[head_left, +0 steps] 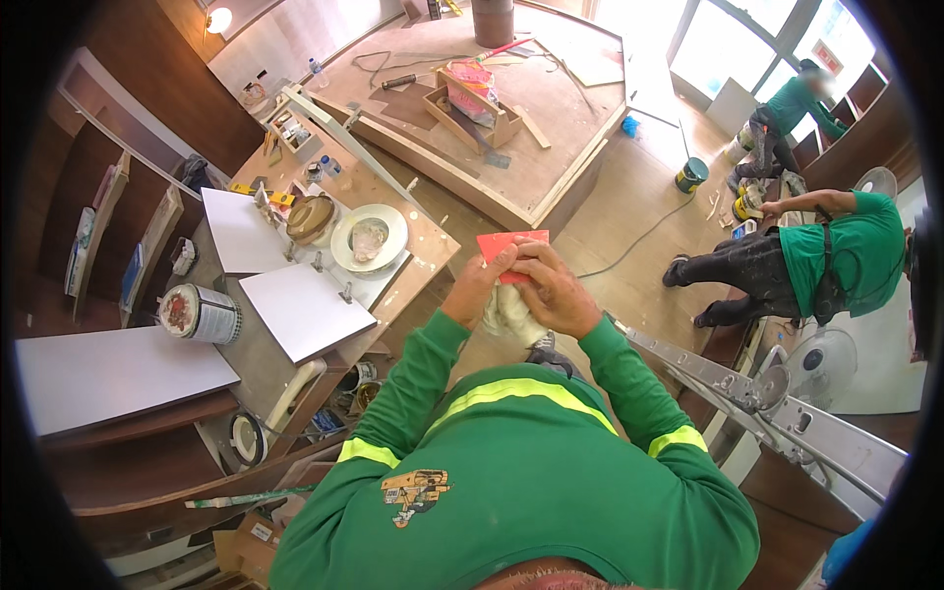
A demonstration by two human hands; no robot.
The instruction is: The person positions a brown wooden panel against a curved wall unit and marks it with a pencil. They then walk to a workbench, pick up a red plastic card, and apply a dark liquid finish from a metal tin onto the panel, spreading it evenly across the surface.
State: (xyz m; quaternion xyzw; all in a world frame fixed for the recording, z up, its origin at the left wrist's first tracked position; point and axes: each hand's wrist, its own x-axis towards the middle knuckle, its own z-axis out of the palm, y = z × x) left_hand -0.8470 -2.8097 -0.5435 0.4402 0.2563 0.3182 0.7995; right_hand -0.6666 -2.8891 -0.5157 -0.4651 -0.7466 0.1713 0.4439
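In front of my chest, both hands are closed on a flat red piece with straight edges, perhaps a plastic spreader. My left hand grips its left side with the thumb near its lower edge. Bent over its right side are the fingers of my right hand. A crumpled whitish cloth hangs beneath the hands, partly hidden and blurred; which hand holds it cannot be told. On the bench to the left, a white round dish carries a pale lump.
White panels and a smeared bucket lie on the left workbench. A large wooden platform with an open wooden box stands ahead. A metal ladder slants at right. Two people in green work beyond it.
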